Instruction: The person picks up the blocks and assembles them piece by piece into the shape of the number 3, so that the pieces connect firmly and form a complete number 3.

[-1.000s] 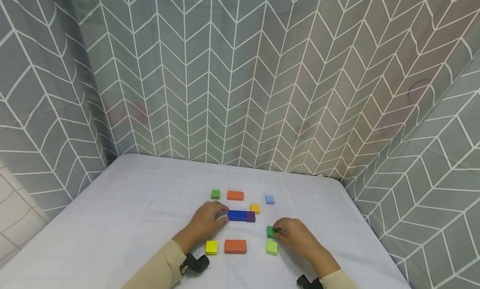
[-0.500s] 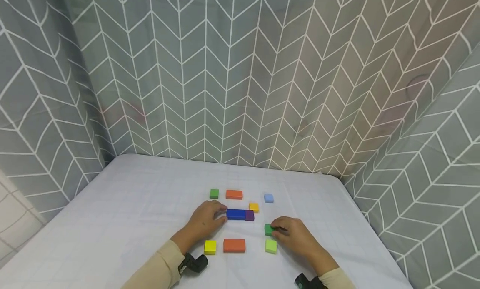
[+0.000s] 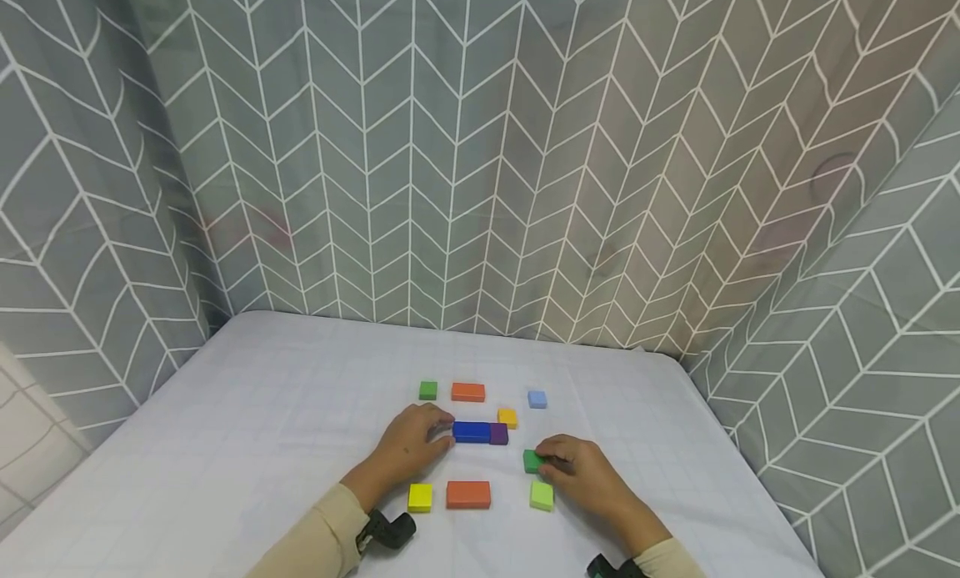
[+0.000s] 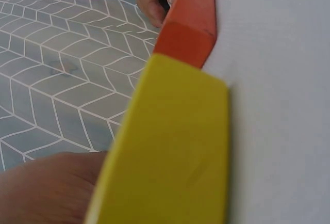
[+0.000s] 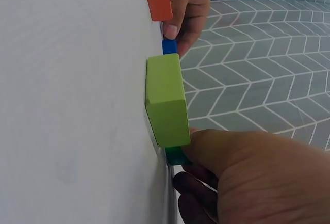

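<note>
My left hand (image 3: 411,439) has thumb and index finger at the left end of a long blue block (image 3: 472,432), pinching it. A purple block (image 3: 498,434) stands end to end with the blue one, and an orange-yellow block (image 3: 507,418) sits just behind the purple. Between the thumb and fingers of my right hand (image 3: 585,471) is a dark green block (image 3: 532,461), partly covered by the fingertips. A light green block (image 3: 542,495) lies just in front of it; in the right wrist view this light green block (image 5: 167,100) hides most of the dark green one.
Toward the front lie a yellow block (image 3: 420,498) and a red-orange block (image 3: 468,495). At the back are a green block (image 3: 428,390), another red-orange block (image 3: 468,392) and a light blue block (image 3: 537,399). A patterned curtain (image 3: 450,161) hangs behind the white-covered table (image 3: 300,378).
My right hand has slid the dark green block a little to the left, toward the purple block. The left hand stays at the blue block's end.
</note>
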`<move>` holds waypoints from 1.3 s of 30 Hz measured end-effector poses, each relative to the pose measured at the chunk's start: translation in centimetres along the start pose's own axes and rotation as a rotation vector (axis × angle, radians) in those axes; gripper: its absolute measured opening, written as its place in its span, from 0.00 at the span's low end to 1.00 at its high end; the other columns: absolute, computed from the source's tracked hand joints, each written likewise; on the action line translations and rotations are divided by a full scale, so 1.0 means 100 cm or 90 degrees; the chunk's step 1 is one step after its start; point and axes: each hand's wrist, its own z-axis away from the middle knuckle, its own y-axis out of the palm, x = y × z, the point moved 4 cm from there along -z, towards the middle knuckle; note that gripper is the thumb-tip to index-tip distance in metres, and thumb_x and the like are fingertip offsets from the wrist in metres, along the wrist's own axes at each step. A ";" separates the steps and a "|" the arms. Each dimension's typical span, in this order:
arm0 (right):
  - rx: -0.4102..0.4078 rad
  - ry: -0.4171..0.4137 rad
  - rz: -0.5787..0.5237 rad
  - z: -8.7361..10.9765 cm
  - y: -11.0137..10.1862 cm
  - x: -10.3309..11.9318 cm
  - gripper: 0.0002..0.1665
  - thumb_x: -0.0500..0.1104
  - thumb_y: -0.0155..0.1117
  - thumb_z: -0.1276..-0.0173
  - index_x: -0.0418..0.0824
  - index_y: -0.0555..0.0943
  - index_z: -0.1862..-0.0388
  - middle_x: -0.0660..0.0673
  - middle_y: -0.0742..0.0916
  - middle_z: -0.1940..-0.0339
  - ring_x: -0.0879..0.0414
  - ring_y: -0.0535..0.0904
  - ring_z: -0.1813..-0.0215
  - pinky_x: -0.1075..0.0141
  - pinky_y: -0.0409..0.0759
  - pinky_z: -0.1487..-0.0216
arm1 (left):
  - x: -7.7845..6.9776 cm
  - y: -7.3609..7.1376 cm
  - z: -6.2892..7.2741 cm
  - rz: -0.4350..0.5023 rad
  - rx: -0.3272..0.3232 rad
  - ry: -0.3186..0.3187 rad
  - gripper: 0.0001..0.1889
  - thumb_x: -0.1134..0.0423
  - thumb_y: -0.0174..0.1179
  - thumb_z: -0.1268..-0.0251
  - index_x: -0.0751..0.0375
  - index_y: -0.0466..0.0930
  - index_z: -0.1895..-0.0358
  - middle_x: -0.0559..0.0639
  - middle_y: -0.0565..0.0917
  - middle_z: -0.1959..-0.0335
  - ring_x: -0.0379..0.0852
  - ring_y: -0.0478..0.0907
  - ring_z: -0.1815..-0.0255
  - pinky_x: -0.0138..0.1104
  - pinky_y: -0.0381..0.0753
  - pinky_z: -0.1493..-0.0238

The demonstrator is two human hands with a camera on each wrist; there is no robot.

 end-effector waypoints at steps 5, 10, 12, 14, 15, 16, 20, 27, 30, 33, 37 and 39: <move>-0.011 0.005 -0.031 -0.002 0.002 -0.001 0.13 0.45 0.69 0.33 0.42 0.87 0.51 0.50 0.87 0.50 0.53 0.83 0.45 0.60 0.82 0.43 | 0.000 -0.001 -0.001 0.005 0.000 0.011 0.17 0.53 0.68 0.38 0.48 0.84 0.47 0.43 0.84 0.49 0.46 0.76 0.44 0.48 0.78 0.39; 0.002 0.029 -0.036 -0.006 0.003 0.001 0.13 0.43 0.70 0.34 0.43 0.87 0.51 0.50 0.88 0.50 0.53 0.83 0.45 0.59 0.82 0.44 | 0.000 0.000 -0.001 0.007 0.001 0.013 0.17 0.52 0.68 0.37 0.48 0.84 0.46 0.42 0.84 0.49 0.46 0.76 0.44 0.47 0.78 0.39; 0.004 0.031 -0.029 -0.008 0.003 0.003 0.13 0.42 0.70 0.34 0.43 0.87 0.51 0.50 0.88 0.50 0.53 0.83 0.45 0.58 0.82 0.44 | -0.001 0.000 -0.001 0.003 -0.002 0.015 0.17 0.52 0.68 0.37 0.48 0.84 0.46 0.42 0.84 0.49 0.45 0.76 0.44 0.47 0.78 0.39; 0.003 0.031 -0.027 -0.011 0.003 0.005 0.12 0.42 0.70 0.34 0.43 0.87 0.52 0.50 0.88 0.50 0.53 0.83 0.46 0.58 0.82 0.44 | -0.002 -0.001 -0.001 -0.002 -0.005 0.016 0.17 0.52 0.68 0.37 0.48 0.84 0.46 0.42 0.84 0.49 0.45 0.76 0.44 0.47 0.78 0.39; 0.002 0.030 -0.028 -0.012 0.003 0.006 0.12 0.42 0.70 0.34 0.43 0.87 0.52 0.49 0.88 0.51 0.54 0.84 0.46 0.57 0.82 0.44 | -0.002 -0.002 -0.001 -0.002 -0.006 0.015 0.17 0.52 0.68 0.37 0.48 0.84 0.46 0.42 0.84 0.49 0.45 0.76 0.44 0.46 0.78 0.39; 0.002 0.030 -0.030 -0.013 0.004 0.006 0.12 0.42 0.70 0.34 0.43 0.87 0.52 0.49 0.88 0.51 0.54 0.84 0.47 0.57 0.83 0.45 | -0.002 -0.002 -0.001 -0.003 -0.007 0.014 0.17 0.52 0.68 0.37 0.48 0.84 0.46 0.42 0.84 0.49 0.45 0.76 0.44 0.46 0.78 0.39; 0.008 0.028 -0.046 -0.015 0.006 0.008 0.12 0.42 0.71 0.35 0.43 0.87 0.53 0.49 0.88 0.52 0.54 0.84 0.49 0.59 0.83 0.47 | -0.002 -0.002 0.000 -0.001 -0.001 0.009 0.17 0.53 0.68 0.37 0.49 0.84 0.46 0.43 0.84 0.49 0.45 0.76 0.43 0.47 0.77 0.38; 0.017 0.036 -0.061 -0.016 0.010 0.010 0.12 0.41 0.72 0.35 0.43 0.87 0.53 0.49 0.88 0.53 0.55 0.84 0.50 0.60 0.84 0.49 | -0.001 0.001 0.002 -0.001 0.001 0.008 0.17 0.53 0.68 0.37 0.48 0.84 0.46 0.43 0.84 0.49 0.46 0.76 0.44 0.47 0.78 0.38; 0.023 0.049 -0.065 -0.018 0.012 0.011 0.12 0.42 0.71 0.35 0.44 0.87 0.53 0.49 0.88 0.52 0.56 0.84 0.50 0.60 0.84 0.48 | -0.001 0.001 0.002 -0.006 -0.004 0.011 0.16 0.53 0.68 0.37 0.48 0.84 0.46 0.43 0.84 0.49 0.46 0.76 0.44 0.47 0.78 0.39; 0.028 0.053 -0.061 -0.019 0.014 0.011 0.12 0.42 0.71 0.35 0.44 0.87 0.53 0.50 0.88 0.53 0.56 0.84 0.50 0.59 0.84 0.48 | -0.001 0.001 0.003 -0.008 -0.009 0.016 0.16 0.53 0.68 0.37 0.49 0.84 0.46 0.43 0.84 0.49 0.46 0.77 0.44 0.47 0.78 0.39; 0.028 0.054 -0.057 -0.021 0.015 0.013 0.12 0.41 0.71 0.35 0.44 0.87 0.53 0.50 0.88 0.53 0.56 0.84 0.51 0.59 0.84 0.48 | -0.002 0.001 0.003 -0.008 -0.011 0.018 0.16 0.53 0.68 0.37 0.49 0.84 0.46 0.43 0.84 0.49 0.46 0.77 0.44 0.47 0.78 0.39; 0.026 0.055 -0.054 -0.023 0.015 0.014 0.11 0.41 0.71 0.35 0.45 0.87 0.53 0.50 0.88 0.53 0.57 0.84 0.51 0.60 0.84 0.49 | -0.002 0.000 0.003 -0.006 -0.009 0.018 0.16 0.53 0.68 0.37 0.49 0.84 0.46 0.43 0.84 0.49 0.46 0.77 0.44 0.47 0.78 0.39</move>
